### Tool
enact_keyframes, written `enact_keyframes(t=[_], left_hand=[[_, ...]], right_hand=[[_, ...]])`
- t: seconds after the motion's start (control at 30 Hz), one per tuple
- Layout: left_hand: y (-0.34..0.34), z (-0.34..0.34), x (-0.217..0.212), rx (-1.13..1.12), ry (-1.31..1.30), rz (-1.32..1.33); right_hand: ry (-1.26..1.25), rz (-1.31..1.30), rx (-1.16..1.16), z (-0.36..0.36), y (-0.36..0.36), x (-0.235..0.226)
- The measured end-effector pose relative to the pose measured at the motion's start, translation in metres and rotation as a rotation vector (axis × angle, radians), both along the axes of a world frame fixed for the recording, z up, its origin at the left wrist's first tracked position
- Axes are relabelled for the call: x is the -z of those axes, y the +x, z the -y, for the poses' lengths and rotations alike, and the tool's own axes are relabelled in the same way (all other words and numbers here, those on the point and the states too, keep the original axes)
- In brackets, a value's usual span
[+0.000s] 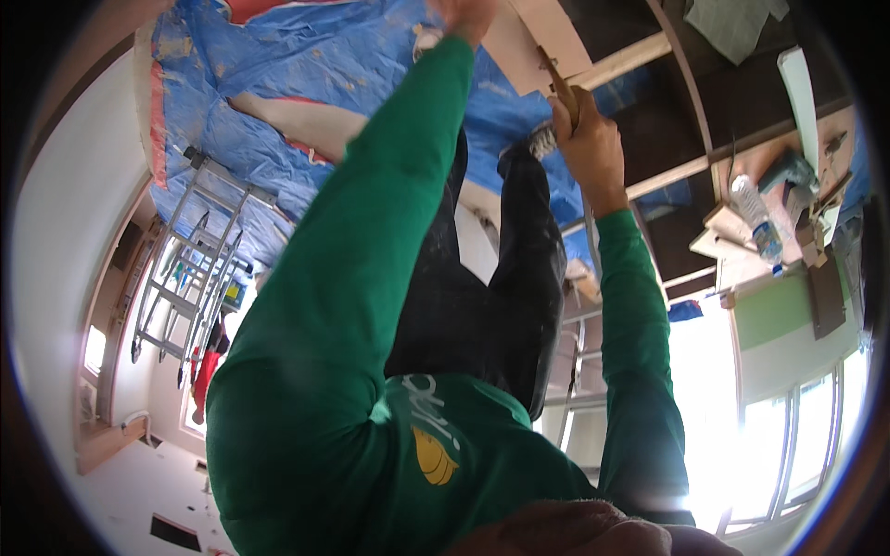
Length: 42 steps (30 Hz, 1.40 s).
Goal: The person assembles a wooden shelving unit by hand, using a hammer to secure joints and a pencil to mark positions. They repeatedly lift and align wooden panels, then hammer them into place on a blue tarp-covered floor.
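Observation:
My right hand (593, 153) is closed around a wooden-handled tool (562, 91), whose narrow end reaches over a light tan board (528, 42); the kind of tool is not clear. My left arm stretches up to the top edge, where my left hand (464, 17) is cut off and blurred near the board's left side. Its fingers cannot be made out. Dark wooden framing (649, 120) with pale battens lies to the right of the board.
Crumpled blue sheeting (278, 56) spreads across the upper left. A metal stepladder (199, 250) stands at the left. To the right, a ledge holds a plastic water bottle (756, 218), a dark power tool (790, 176) and wood offcuts (723, 236). Bright windows (797, 435) lie beyond.

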<state>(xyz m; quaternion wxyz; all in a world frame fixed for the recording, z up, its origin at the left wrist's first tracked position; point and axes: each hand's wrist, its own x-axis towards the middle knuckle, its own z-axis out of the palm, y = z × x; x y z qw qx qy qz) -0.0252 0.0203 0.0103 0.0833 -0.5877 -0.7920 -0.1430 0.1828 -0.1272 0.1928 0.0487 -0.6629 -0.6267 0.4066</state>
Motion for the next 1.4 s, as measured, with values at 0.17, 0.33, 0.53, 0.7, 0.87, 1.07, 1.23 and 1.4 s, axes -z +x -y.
enact_keyframes(t=[0.17, 0.33, 0.53, 0.7, 0.87, 1.07, 1.23, 1.4], left_hand=[[-0.001, 0.038, -0.012, -0.631, 0.021, 0.349], [-0.009, 0.027, 0.015, -0.898, -0.119, 0.993], [-0.009, 0.023, 0.008, -0.729, -0.217, 1.023], [-0.011, 0.021, 0.013, -0.904, -0.081, 1.012], [0.004, 0.005, -0.044, -1.026, -0.048, 0.952], [-0.005, 0.016, -0.019, -0.977, -0.004, 0.887], [-0.005, 0.006, -0.026, -1.098, -0.100, 0.777], [-0.003, 0.012, -0.035, -1.035, -0.051, 0.922]], right_hand=[[0.072, -0.003, -0.095, -0.050, -0.033, 0.022], [0.038, 0.070, -0.172, -0.078, -0.061, 0.028], [0.000, 0.034, -0.210, -0.075, -0.070, 0.016], [-0.086, 0.037, -0.198, -0.073, -0.078, -0.005], [-0.121, 0.002, -0.185, -0.085, -0.067, -0.002], [-0.270, 0.114, -0.148, -0.051, -0.064, -0.084], [-0.309, 0.308, -0.245, 0.040, 0.050, -0.262], [-0.307, 0.233, -0.231, 0.012, 0.037, -0.158]])
